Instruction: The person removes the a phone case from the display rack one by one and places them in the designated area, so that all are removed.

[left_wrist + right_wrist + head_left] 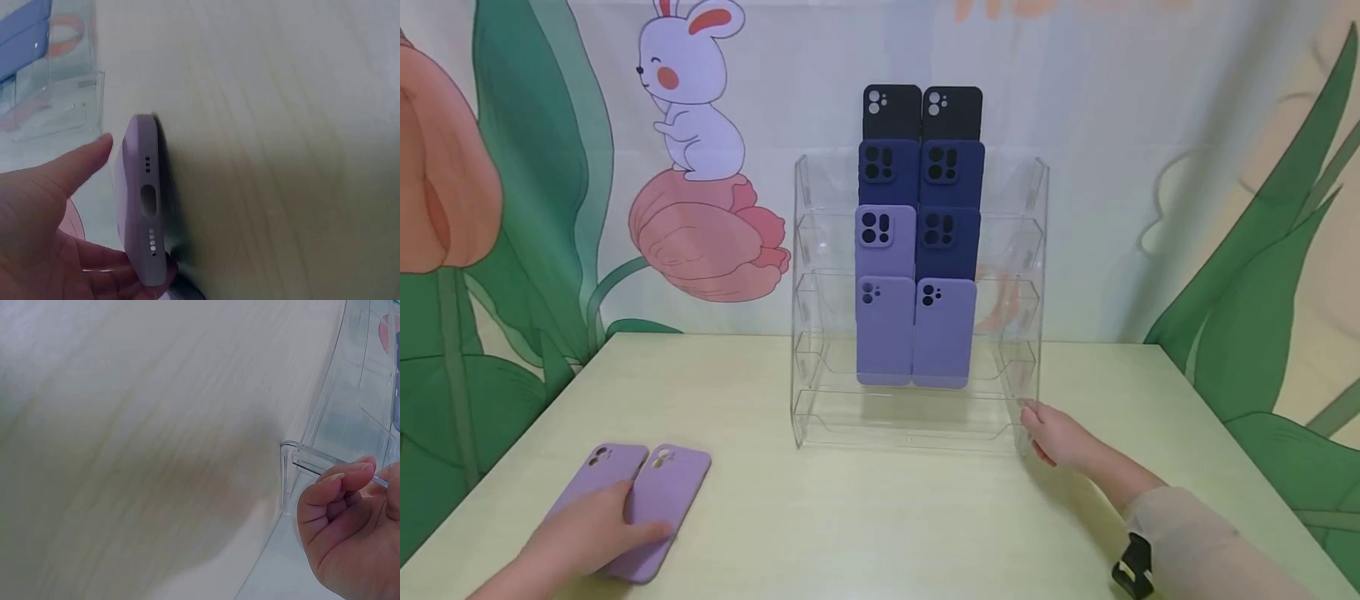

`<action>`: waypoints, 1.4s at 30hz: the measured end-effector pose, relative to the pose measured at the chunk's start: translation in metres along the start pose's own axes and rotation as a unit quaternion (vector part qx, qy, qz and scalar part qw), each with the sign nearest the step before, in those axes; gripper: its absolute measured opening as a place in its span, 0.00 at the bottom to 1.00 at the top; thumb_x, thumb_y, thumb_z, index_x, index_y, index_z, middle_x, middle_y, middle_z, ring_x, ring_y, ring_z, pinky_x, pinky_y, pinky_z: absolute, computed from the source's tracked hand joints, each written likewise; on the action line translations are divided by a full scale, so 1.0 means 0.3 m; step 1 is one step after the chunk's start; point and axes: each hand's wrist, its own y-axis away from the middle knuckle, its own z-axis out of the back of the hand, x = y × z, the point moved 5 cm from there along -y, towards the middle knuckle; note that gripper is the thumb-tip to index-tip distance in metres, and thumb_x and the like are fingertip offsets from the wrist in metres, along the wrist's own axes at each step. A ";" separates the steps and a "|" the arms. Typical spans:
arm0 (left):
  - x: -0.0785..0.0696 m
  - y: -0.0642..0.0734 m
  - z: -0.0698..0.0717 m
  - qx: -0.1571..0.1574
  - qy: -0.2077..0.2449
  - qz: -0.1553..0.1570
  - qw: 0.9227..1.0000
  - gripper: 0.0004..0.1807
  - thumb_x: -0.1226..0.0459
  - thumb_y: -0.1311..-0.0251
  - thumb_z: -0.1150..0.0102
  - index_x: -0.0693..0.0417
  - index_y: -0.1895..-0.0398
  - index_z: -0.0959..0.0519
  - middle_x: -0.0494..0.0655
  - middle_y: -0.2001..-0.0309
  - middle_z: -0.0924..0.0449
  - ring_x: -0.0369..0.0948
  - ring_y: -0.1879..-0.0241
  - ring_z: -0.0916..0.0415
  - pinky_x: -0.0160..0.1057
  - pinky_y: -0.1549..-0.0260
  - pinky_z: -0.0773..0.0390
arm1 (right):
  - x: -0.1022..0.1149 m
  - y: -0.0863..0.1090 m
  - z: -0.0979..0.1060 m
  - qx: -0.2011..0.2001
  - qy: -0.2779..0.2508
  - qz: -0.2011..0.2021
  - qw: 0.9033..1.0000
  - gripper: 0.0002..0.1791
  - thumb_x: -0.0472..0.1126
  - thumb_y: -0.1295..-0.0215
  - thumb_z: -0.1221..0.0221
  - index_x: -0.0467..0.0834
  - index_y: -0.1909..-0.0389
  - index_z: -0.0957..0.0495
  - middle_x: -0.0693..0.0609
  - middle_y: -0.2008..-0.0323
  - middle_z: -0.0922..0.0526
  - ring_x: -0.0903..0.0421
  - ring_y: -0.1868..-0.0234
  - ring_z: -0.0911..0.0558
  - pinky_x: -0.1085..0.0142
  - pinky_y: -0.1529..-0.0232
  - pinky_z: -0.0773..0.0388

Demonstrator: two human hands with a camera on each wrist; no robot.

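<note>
Two lilac phone cases lie side by side on the table at front left, the left case and the right case. My left hand grips the right case across its width, fingers at its left edge and thumb over the other side. In the left wrist view, the bottom end of this phone case, with its port cutout, faces the camera. A clear tiered display rack stands at the middle. My right hand pinches the lower front of its right side panel between thumb and fingers.
Phone cases stand in two columns on the rack: black ones on top, dark blue ones below, lilac ones at the bottom. Behind the pale wooden table hangs a curtain printed with a rabbit and tulips.
</note>
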 end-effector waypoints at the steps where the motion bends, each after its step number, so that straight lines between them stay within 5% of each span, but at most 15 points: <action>1: -0.005 0.004 -0.002 -0.001 -0.011 0.001 1.000 0.55 0.33 0.58 0.40 0.79 0.50 0.32 0.64 0.59 0.23 0.46 0.66 0.27 0.51 0.66 0.28 | 0.000 0.003 -0.003 0.001 -0.002 -0.002 1.000 0.27 0.43 0.26 0.68 0.23 0.42 0.41 0.56 0.92 0.38 0.61 0.91 0.39 0.62 0.81 0.36; 11: -0.008 0.009 -0.013 0.015 -0.059 0.018 0.998 0.62 0.30 0.59 0.43 0.80 0.41 0.40 0.74 0.55 0.28 0.58 0.58 0.26 0.58 0.66 0.28 | 0.002 -0.001 -0.010 0.006 -0.002 -0.024 1.000 0.27 0.40 0.26 0.67 0.22 0.36 0.47 0.54 0.90 0.37 0.58 0.90 0.39 0.64 0.82 0.37; 20: -0.022 0.003 -0.027 0.018 -0.092 0.029 0.995 0.56 0.30 0.57 0.44 0.78 0.47 0.32 0.70 0.59 0.28 0.58 0.63 0.27 0.58 0.66 0.28 | 0.002 -0.004 -0.002 0.003 0.001 -0.013 1.000 0.26 0.40 0.26 0.68 0.22 0.38 0.45 0.54 0.91 0.37 0.59 0.90 0.39 0.64 0.82 0.37; 24: -0.024 0.011 -0.017 -0.002 -0.113 0.023 0.993 0.52 0.30 0.57 0.44 0.74 0.53 0.26 0.64 0.63 0.29 0.56 0.66 0.31 0.57 0.68 0.30 | 0.002 -0.006 -0.001 0.001 0.005 -0.020 1.000 0.24 0.40 0.26 0.68 0.24 0.43 0.39 0.55 0.91 0.37 0.59 0.90 0.39 0.64 0.82 0.37; 29: -0.014 0.018 -0.003 -0.028 -0.126 0.014 0.991 0.48 0.31 0.57 0.44 0.71 0.56 0.24 0.66 0.62 0.30 0.60 0.64 0.31 0.59 0.64 0.30 | 0.003 -0.005 -0.002 0.001 0.008 -0.017 1.000 0.26 0.40 0.26 0.69 0.22 0.39 0.44 0.54 0.91 0.37 0.59 0.91 0.39 0.63 0.82 0.36; 42: 0.049 0.015 -0.002 0.018 -0.114 0.031 0.993 0.54 0.29 0.57 0.46 0.73 0.48 0.28 0.72 0.57 0.29 0.61 0.61 0.27 0.60 0.69 0.28 | 0.005 -0.007 -0.002 0.005 0.002 -0.020 1.000 0.27 0.39 0.26 0.68 0.21 0.36 0.50 0.54 0.91 0.37 0.60 0.91 0.39 0.64 0.83 0.37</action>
